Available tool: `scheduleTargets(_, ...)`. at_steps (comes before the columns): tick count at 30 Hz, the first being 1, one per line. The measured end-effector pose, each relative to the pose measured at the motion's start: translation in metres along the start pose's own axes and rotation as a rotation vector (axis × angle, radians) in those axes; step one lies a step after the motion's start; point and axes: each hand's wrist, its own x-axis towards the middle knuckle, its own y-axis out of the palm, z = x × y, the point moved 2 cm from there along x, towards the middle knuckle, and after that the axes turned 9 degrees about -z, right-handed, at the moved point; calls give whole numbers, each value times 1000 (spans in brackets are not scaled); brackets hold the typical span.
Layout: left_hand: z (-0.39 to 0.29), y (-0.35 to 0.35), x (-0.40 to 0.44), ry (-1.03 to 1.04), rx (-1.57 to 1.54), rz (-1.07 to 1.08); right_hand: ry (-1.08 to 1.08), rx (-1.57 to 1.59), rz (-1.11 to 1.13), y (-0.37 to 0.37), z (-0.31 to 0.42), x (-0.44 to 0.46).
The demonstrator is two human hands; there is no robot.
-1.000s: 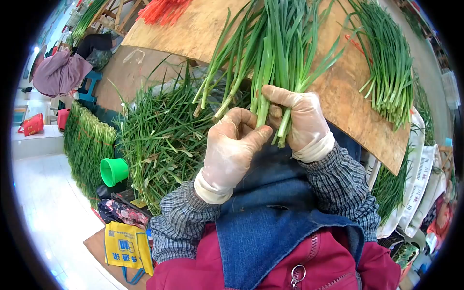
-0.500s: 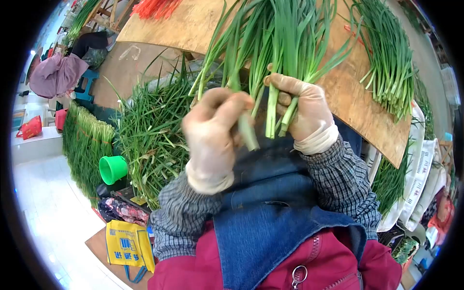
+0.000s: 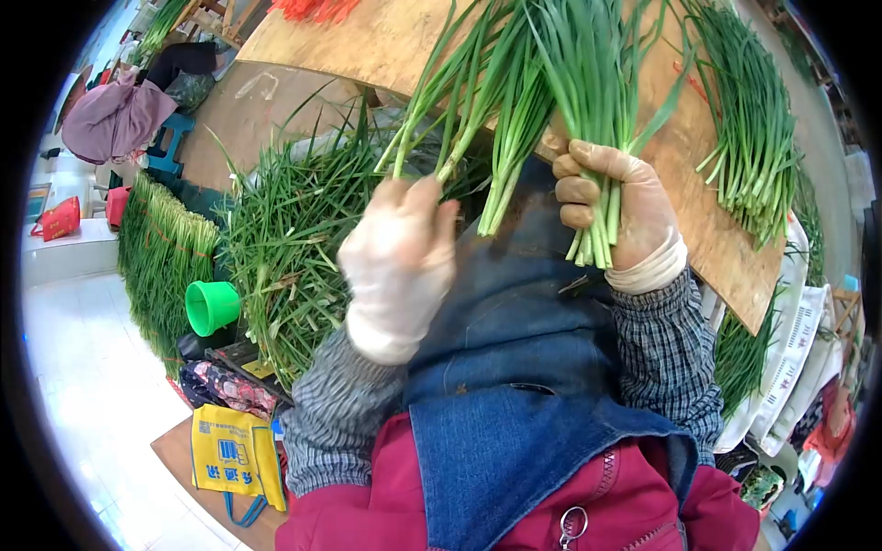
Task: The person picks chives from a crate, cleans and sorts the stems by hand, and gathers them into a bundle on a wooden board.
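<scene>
My right hand [image 3: 617, 197], in a thin pale glove, is wrapped around a bunch of garlic chives [image 3: 597, 101], with the cut stem ends sticking out below the fist. My left hand [image 3: 400, 262], gloved too and smeared by motion, is closed at the lower ends of some loose garlic chive stalks [image 3: 459, 110], apparently pinching one. Between both hands, another clump of garlic chives [image 3: 514, 151] hangs over the table edge, touched by neither hand.
The wooden table [image 3: 367, 41] carries a large chive pile [image 3: 749, 129] at right and red ties [image 3: 312, 7] at the back. Left of me are a heap of leaves [image 3: 289, 239], a green bucket [image 3: 212, 308], a yellow bag [image 3: 234, 455] and a person in a purple top [image 3: 115, 119].
My right hand has moved right and now grips a fuller bunch. My left hand has risen to the loose stalks; the stalk piece seen sticking down from it earlier no longer shows there.
</scene>
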Motion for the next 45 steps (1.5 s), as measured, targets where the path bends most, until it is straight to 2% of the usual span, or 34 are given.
scheduleTargets(1, -7, 9, 11, 57, 198, 119, 36, 62, 89, -2, 1, 1)
scheduleTargets(2, -5, 21, 18, 65, 290, 191, -47, 91, 25, 12, 4, -9)
scheduleTargets(3, -1, 32, 21, 73, 382, 263, -74, 122, 143, 25, 10, -20)
scheduleTargets(5, 7, 38, 21, 77, 315, 202, -127, 186, 372, 41, 19, -36)
scheduleTargets(6, 8, 39, 24, 84, 278, 169, -187, 190, 372, 39, 22, -35)
scheduleTargets(7, 5, 33, 22, 31, 80, 62, -210, 97, 282, 33, 21, -29)
scheduleTargets(9, -2, 23, 20, -233, -210, 131, -246, -88, 104, 20, 14, -12)
scheduleTargets(10, -4, 21, 17, -346, -306, 167, -176, -97, 48, 16, 5, -6)
scheduleTargets(13, -21, 16, 11, -462, -473, 187, -194, -189, -249, 19, -15, 0)
scheduleTargets(15, -28, 16, 4, -591, -564, 256, -242, -267, -291, 22, -17, 0)
scheduleTargets(17, -35, 16, 3, -630, -655, 301, -222, -276, -263, 18, -19, 3)
scheduleTargets(20, -36, 17, 14, -887, -860, 413, -199, -238, -258, 19, -24, 8)
scheduleTargets(21, -34, 23, 14, -920, -987, 356, -191, -235, -275, 19, -25, 7)
scheduleTargets(23, -35, 23, 21, -1063, -1107, 426, -177, -230, -309, 18, -28, 5)
scheduleTargets(29, -34, 33, 11, -991, -1069, 308, -199, -227, -367, 19, -27, 2)
scheduleTargets(32, -34, 32, 8, -825, -937, 225, -176, -213, -359, 20, -27, 0)
scheduleTargets(35, -38, 28, 10, -904, -1030, 213, -204, -227, -339, 20, -26, 0)
scheduleTargets(38, -40, 24, 16, -821, -952, 194, -255, -347, -375, 22, -24, -7)
scheduleTargets(40, -39, 26, 19, -854, -1011, 218, -261, -435, -399, 29, -23, -18)
scheduleTargets(42, -39, 29, 19, -867, -1023, 245, -245, -377, -342, 27, -25, -18)
scheduleTargets(45, -35, 14, 16, -1026, -1288, 494, -196, -287, -347, 18, -25, -15)
